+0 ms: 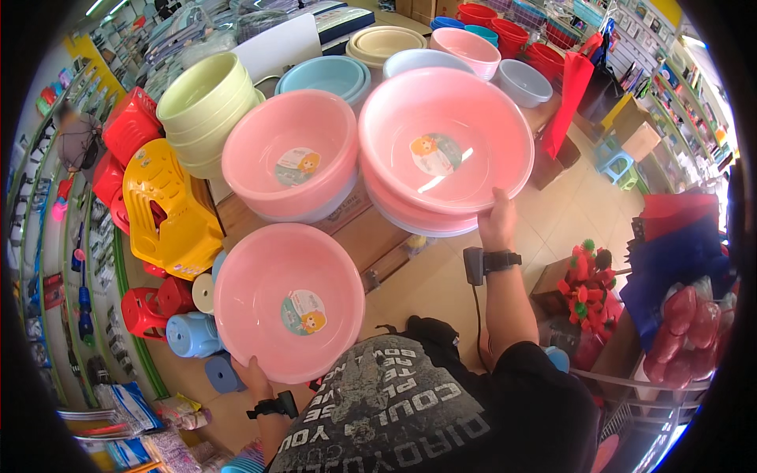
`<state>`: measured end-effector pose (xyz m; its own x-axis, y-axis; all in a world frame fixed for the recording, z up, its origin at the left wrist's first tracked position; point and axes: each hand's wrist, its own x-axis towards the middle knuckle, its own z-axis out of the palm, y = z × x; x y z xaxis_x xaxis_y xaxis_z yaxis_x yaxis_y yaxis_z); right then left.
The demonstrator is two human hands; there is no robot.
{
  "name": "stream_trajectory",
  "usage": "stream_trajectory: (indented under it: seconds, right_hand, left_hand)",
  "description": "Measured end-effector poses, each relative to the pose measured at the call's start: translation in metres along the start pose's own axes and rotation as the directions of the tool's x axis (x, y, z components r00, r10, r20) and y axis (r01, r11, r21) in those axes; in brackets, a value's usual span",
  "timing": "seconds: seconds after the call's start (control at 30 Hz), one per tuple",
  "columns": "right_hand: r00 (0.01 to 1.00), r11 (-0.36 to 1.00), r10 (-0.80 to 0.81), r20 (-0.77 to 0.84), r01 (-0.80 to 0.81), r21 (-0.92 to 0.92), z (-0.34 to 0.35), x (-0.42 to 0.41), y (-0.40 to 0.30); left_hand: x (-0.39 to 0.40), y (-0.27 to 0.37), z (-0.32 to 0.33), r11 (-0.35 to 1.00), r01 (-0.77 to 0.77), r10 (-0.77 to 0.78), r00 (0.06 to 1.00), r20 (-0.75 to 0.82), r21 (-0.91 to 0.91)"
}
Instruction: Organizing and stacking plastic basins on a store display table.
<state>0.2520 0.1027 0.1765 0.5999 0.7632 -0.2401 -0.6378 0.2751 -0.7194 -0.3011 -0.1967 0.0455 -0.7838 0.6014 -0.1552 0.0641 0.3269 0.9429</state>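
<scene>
My left hand (252, 376) grips the lower rim of a pink plastic basin (254, 301), held before my body with its open side up and a round sticker inside. On the right, my right hand (497, 220) has its thumb over the near rim of a larger pink basin (390, 136). That basin sits on top of a stack, tilted slightly, with another pink basin (378, 192) under it. Beside that stack is a second pile, topped by a pink basin (254, 142). Fingers of both hands are mostly hidden beneath the rims.
Stacks of pale green basins (204, 127), blue basins (322, 74) and cream basins (387, 42) stand on cardboard boxes (378, 227). A yellow plastic seat (171, 219) and red stools (145, 310) flank the left. Shelves line both sides; a person (77, 139) stands far left.
</scene>
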Motion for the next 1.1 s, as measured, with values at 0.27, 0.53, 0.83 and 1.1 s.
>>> stream_trajectory:
  seconds: [0.27,0.53,0.83,1.1]
  right_hand:
    - [0.979,0.895,0.194,0.063,-0.150,-0.421,-0.023,-0.005,-0.004]
    - [0.966,0.157,0.066,0.249,0.236,-0.959,-0.070,-0.023,0.022]
    - [0.588,0.221,0.559,0.584,0.574,-0.789,-0.022,-0.133,0.129]
    - [0.479,0.169,0.650,0.589,0.665,-0.727,-0.009,-0.152,0.168]
  left_hand:
    - [0.000,-0.004,0.001,0.993,0.015,-0.015,1.000,-0.001,-0.117]
    - [0.000,-0.002,0.005,0.990,-0.020,0.020,1.000,-0.004,-0.140]
    - [-0.003,0.011,0.007,0.995,-0.036,0.038,0.999,0.027,-0.090]
    - [0.000,0.007,0.002,0.915,-0.109,0.140,0.989,-0.053,0.389]
